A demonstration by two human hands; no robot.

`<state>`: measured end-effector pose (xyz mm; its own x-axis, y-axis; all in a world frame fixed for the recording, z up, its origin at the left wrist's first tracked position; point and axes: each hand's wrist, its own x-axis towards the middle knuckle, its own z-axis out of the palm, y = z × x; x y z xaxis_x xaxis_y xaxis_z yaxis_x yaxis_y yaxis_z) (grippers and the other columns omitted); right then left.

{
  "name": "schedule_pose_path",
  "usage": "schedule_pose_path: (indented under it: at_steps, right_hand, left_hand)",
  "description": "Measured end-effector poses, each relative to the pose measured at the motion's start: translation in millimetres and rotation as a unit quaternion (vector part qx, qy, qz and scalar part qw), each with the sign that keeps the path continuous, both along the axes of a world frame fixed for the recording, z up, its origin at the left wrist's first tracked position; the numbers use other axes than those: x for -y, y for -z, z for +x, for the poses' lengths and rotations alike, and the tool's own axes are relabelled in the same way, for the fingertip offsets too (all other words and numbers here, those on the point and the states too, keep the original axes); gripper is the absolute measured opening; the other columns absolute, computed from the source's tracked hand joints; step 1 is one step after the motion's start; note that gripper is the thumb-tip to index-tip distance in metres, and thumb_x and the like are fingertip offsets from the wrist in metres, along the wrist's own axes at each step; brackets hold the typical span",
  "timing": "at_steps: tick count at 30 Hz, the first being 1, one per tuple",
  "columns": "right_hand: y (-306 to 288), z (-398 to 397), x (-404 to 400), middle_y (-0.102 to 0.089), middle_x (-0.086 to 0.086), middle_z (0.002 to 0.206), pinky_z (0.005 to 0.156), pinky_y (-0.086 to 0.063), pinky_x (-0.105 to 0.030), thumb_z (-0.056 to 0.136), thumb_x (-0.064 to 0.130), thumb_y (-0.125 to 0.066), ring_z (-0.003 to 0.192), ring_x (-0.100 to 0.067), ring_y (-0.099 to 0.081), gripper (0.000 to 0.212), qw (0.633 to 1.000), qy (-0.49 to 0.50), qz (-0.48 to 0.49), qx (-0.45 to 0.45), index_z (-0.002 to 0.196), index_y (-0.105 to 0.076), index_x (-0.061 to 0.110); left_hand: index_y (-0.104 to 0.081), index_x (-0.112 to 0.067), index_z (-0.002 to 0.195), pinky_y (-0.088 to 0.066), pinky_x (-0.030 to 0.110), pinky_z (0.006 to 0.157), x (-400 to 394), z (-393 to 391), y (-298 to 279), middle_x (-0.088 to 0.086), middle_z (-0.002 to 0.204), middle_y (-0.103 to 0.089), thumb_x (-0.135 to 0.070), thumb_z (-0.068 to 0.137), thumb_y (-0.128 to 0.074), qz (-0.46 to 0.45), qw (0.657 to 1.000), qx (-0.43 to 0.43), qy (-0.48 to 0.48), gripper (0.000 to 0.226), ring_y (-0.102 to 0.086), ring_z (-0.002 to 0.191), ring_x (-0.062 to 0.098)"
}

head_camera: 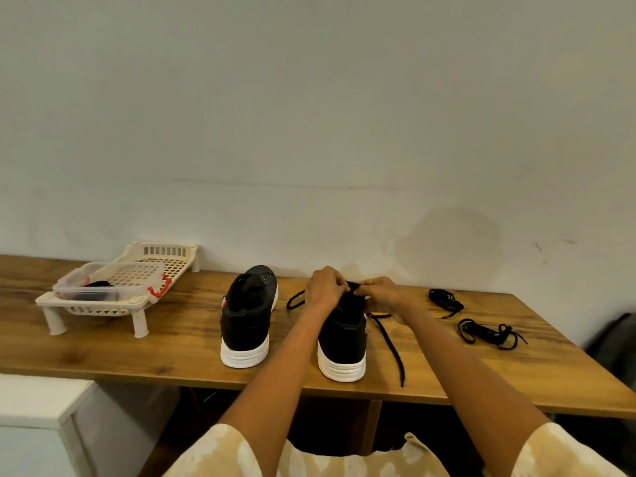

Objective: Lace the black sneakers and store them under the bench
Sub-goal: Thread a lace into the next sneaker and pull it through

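Standing heel-first near the front edge of the wooden counter (172, 346) are two black sneakers with white soles; no brand or writing on them can be read. Both hands work at the top of the right sneaker (342, 342); the left hand (323, 290) and the right hand (382, 294) have their fingers curled together at the eyelets, pinching the black lace (389, 339); one end of this lace trails to the counter's front edge on the right, the other loops out on the left. The left sneaker (247, 318) stands just beside, apart from the hands, with no lace visible in it. Two more bundled laces (481, 325) lie well apart on the right, with bare wood around them. At the far left a cream plastic rack (99, 309) on short legs carries a clear box (110, 280) with a red clasp. Below the counter there is dark open room.
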<state>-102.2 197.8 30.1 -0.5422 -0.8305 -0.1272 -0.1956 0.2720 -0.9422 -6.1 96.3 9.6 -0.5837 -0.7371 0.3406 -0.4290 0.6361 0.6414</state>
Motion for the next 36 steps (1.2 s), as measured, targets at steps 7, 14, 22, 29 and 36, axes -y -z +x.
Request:
schedule_pose_path:
  at_steps: [7,14,22,29,36]
  right_hand:
    - [-2.2,2.2,1.8,-0.064,-0.015,0.086,0.047,-0.048,-0.019,0.093,0.013,-0.055,0.064,-0.018,-0.063,0.019,1.000,0.008,-0.015,-0.006,0.096,-0.065,-0.004]
    - [5.5,-7.2,5.5,-0.067,-0.016,0.094,0.055,-0.053,-0.023,0.092,0.015,-0.060,0.074,-0.020,-0.066,0.017,0.999,0.022,-0.005,0.035,0.094,-0.066,-0.001]
    - [-19.8,-1.8,28.0,-0.059,-0.014,0.084,0.058,-0.048,-0.029,0.095,0.008,-0.036,0.064,-0.021,-0.056,0.025,0.995,0.064,-0.060,-0.052,0.076,-0.052,0.004]
    - [-113.2,-7.2,26.7,-0.057,-0.008,0.080,0.067,-0.056,-0.029,0.100,0.006,-0.033,0.065,-0.020,-0.059,0.022,0.958,0.058,-0.276,0.052,0.083,-0.048,0.007]
    - [-62.5,-26.5,11.4,-0.057,-0.008,0.085,0.063,-0.053,-0.024,0.096,0.008,-0.050,0.061,-0.014,-0.056,0.018,0.974,0.037,-0.117,-0.192,0.111,-0.059,0.004]
  left_hand:
    - [-0.076,-0.013,0.089,-0.052,0.031,0.075,1.6,-2.5,0.1,0.005,0.093,-0.073,-0.017,0.086,-0.064,-0.035,0.999,0.021,0.017,0.013,-0.066,0.089,0.022]
    - [-0.056,-0.016,0.098,-0.052,0.035,0.073,4.0,-4.8,3.6,0.006,0.088,-0.068,-0.016,0.083,-0.068,0.008,0.999,-0.013,0.032,0.019,-0.064,0.084,0.024]
    - [-0.071,-0.012,0.085,-0.043,0.032,0.072,13.5,-5.9,-16.6,0.004,0.080,-0.063,-0.010,0.087,-0.052,0.113,0.988,0.032,0.104,0.019,-0.054,0.075,0.018]
    - [-0.068,-0.009,0.112,-0.045,0.034,0.093,17.5,-9.3,-31.1,0.007,0.116,-0.065,-0.033,0.087,-0.065,0.095,0.985,0.084,0.114,0.035,-0.058,0.107,0.022]
    - [-0.073,-0.006,0.081,-0.050,0.038,0.082,-1.8,-19.5,-84.5,0.013,0.091,-0.072,-0.026,0.087,-0.066,0.119,0.975,-0.190,-0.002,0.022,-0.065,0.091,0.026]
